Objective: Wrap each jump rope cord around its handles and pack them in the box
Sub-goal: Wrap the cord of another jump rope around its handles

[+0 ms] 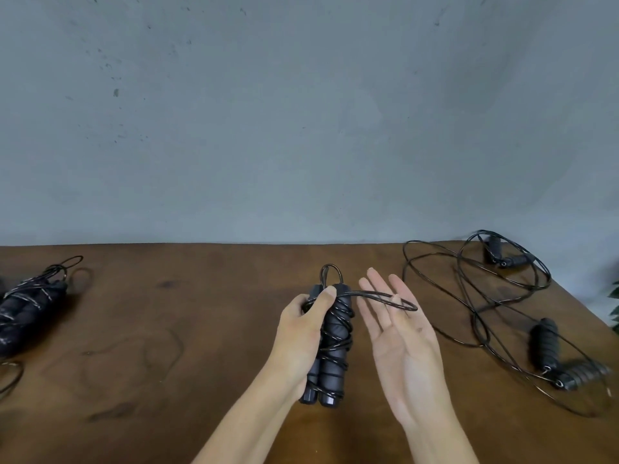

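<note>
Black handles [330,343], cord-wrapped, upright in left hand [296,333] grip.
Last cord loop [385,300] extends rightward across flat, empty right hand [400,333].

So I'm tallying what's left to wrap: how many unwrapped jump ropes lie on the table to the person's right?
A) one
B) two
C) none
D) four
B: two pairs of handles with loose cord lie there, the far unwrapped rope near the wall and the near unwrapped rope closer in, their cords spread in overlapping loops on the table.
</note>
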Motion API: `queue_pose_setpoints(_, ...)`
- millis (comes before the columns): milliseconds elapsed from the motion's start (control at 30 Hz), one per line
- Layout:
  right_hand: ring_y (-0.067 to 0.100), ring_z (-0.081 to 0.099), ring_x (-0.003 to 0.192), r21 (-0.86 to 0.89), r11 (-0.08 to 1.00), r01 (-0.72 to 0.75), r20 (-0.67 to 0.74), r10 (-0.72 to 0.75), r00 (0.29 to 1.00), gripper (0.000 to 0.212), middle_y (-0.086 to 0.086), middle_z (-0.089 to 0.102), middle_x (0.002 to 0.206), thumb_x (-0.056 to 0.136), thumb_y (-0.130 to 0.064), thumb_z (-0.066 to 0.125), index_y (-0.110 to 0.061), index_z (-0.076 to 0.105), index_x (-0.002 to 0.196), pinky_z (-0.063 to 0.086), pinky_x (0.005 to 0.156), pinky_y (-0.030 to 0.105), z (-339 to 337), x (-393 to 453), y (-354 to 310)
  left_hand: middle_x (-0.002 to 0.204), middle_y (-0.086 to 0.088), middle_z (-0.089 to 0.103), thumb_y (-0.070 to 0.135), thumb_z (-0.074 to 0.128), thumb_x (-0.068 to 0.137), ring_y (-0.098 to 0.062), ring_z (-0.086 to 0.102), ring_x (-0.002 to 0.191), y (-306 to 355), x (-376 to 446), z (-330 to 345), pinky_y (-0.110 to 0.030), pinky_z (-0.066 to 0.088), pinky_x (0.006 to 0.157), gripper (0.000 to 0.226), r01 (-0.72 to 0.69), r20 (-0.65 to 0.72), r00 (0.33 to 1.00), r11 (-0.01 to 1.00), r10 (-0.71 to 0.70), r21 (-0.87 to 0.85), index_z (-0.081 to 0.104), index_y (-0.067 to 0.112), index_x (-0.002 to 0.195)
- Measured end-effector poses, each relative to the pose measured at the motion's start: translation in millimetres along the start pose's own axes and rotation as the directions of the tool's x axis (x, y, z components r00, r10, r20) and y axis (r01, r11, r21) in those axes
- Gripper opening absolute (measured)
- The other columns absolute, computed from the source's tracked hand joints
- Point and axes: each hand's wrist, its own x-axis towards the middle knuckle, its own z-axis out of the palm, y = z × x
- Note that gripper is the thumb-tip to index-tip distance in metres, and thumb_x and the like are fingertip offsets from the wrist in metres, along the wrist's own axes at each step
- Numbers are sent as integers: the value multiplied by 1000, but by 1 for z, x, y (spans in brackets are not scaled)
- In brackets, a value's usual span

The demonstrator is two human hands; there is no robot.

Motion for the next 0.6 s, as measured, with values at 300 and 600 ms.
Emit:
queue_pose_setpoints(300,30,60,130,21,1000,9,-16,-9,1000,63,14,60,143,92,-12,59,-15,37,151,45,110,38,10,-2,-4,76,-9,70,38,68,99,-25,66,61,-3,-4,6,-33,55,54,32,8,-28,1000,999,-9,-39,65,6,106)
queue_pose_setpoints(600,25,72,109,-134,986,100,-132,-118,984,48,10,75,115,93,-27,61,-7,56,136,58,95,31,9,5,-5,78,-12,71,37,67,100,-26,68,63,-8,-15,8,-33,57,55,37,12,6,1000,1000,-12,-26,63,2,110)
